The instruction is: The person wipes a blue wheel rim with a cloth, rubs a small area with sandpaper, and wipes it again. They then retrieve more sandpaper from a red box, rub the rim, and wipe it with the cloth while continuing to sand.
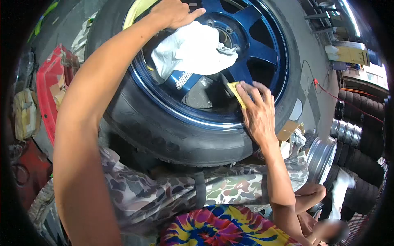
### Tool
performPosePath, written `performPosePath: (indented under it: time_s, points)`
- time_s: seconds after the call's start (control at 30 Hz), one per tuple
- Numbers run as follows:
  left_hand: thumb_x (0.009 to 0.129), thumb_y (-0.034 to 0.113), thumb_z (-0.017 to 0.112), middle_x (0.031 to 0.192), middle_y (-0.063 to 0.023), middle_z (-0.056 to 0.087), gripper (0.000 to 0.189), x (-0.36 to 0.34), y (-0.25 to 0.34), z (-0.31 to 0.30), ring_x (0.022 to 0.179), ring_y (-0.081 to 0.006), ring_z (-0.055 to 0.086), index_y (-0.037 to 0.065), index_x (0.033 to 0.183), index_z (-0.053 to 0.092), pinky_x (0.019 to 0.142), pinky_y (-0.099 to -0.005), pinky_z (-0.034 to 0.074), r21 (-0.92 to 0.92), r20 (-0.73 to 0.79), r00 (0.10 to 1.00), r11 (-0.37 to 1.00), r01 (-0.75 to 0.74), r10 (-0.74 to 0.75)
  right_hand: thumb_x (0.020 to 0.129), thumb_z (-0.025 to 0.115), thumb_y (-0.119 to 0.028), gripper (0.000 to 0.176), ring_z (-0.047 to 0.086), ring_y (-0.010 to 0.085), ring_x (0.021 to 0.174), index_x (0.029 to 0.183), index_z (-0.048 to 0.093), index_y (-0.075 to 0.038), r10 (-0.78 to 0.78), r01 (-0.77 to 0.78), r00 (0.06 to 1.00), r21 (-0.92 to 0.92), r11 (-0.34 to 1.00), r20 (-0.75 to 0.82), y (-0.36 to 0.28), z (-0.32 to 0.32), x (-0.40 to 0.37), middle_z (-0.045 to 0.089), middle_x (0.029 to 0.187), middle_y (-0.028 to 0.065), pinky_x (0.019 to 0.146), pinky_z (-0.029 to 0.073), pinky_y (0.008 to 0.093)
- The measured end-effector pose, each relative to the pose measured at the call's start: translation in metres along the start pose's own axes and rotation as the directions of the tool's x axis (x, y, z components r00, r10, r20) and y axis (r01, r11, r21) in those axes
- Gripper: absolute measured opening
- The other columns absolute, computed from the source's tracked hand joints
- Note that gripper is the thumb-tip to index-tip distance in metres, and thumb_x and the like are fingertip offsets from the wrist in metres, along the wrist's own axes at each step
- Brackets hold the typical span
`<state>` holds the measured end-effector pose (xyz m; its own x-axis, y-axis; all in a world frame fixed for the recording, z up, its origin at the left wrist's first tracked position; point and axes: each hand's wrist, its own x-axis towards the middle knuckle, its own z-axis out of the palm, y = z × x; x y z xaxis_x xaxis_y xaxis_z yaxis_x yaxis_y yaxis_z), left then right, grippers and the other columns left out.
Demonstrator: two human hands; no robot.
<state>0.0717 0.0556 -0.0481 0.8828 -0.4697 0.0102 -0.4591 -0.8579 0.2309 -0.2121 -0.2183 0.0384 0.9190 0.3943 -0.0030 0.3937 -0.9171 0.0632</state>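
Observation:
A blue spoked wheel [251,51] with its black tyre [172,141] lies face up before me. My left hand [174,12] rests on the upper part of the wheel, thumb stretched out to the right, its other fingers partly cut off by the frame. Just below it a crumpled white cloth [193,51] covers the hub's left side and part of a lettered spoke. At the lower right of the rim, my right hand [258,106] pinches a thin yellow sheet [237,94] against the inside of a wheel opening. A yellow strip [137,12] runs along the rim's upper left.
Red bodywork [51,88] lies on the floor at the left. Silver wheels [320,160] and stacked tyres [361,135] stand at the right. A red cable [349,102] crosses there. A cardboard box [287,130] sits by the tyre. Another person [305,223] is at the lower right.

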Motion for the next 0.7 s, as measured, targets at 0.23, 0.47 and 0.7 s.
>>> performPosePath:
  time_s: [0.23, 0.47, 0.7]
  points:
    - [0.111, 0.064, 0.031, 0.095, -0.0303, 0.078, 0.09, -0.004, 0.007, -0.015, 0.099, -0.0454, 0.077, -0.007, 0.087, 0.081, 0.095, -0.0525, 0.059, 0.015, 0.098, 0.995, 0.999, 0.036, -0.037, 0.085, 0.079, -0.009, 0.064, 0.051, 0.0327, 0.14, 0.147, 0.065, -0.011, 0.045, -0.043, 0.998, 0.038, 0.998, -0.048, -0.002, 0.001, 0.009, 0.064, 0.147, 0.0037, 0.109, 0.043, 0.046]
    - [0.11, 0.068, 0.03, 0.092, -0.0307, 0.077, 0.092, -0.007, 0.008, -0.02, 0.097, -0.0463, 0.077, -0.006, 0.084, 0.081, 0.093, -0.0538, 0.059, 0.002, 0.075, 0.996, 0.999, 0.045, -0.045, 0.084, 0.08, -0.008, 0.066, 0.051, 0.0319, 0.142, 0.148, 0.066, -0.014, 0.048, -0.048, 0.999, -0.02, 0.999, -0.017, -0.004, -0.002, 0.004, 0.063, 0.151, 0.0023, 0.11, 0.042, 0.0466]
    - [0.109, 0.068, 0.03, 0.09, -0.0311, 0.077, 0.093, -0.008, 0.01, -0.026, 0.097, -0.0466, 0.076, -0.006, 0.085, 0.081, 0.094, -0.0527, 0.058, 0.008, 0.119, 0.992, 0.999, 0.035, -0.036, 0.083, 0.08, -0.008, 0.069, 0.051, 0.0313, 0.143, 0.15, 0.065, -0.014, 0.026, -0.026, 0.999, -0.038, 0.999, -0.024, 0.0, -0.007, -0.009, 0.064, 0.151, 0.0025, 0.111, 0.042, 0.0466]
